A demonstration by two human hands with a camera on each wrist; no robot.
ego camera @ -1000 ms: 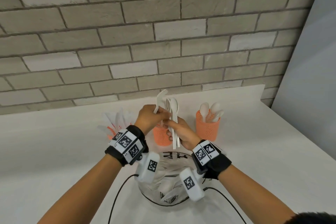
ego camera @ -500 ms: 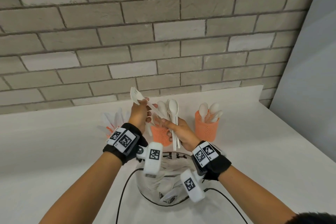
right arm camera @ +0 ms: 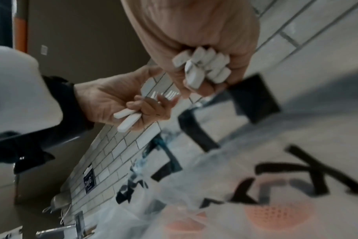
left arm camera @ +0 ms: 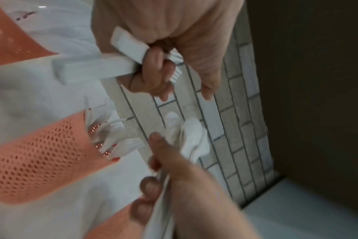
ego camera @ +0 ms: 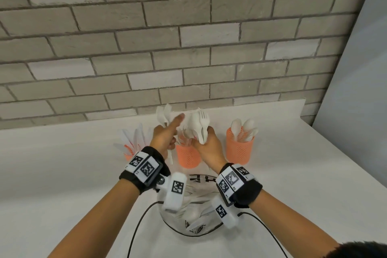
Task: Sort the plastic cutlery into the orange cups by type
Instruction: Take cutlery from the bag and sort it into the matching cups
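Above the middle cup (ego camera: 188, 156), my right hand (ego camera: 210, 148) clasps a bunch of cutlery (ego camera: 199, 126) upright for sorting; my left hand (ego camera: 164, 139) grips, probably, two forks (right arm camera: 127, 116).

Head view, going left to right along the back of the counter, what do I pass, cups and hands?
Left orange cup of knives → left hand gripping forks → middle orange cup → right hand gripping a cutlery bundle → right orange cup of spoons.
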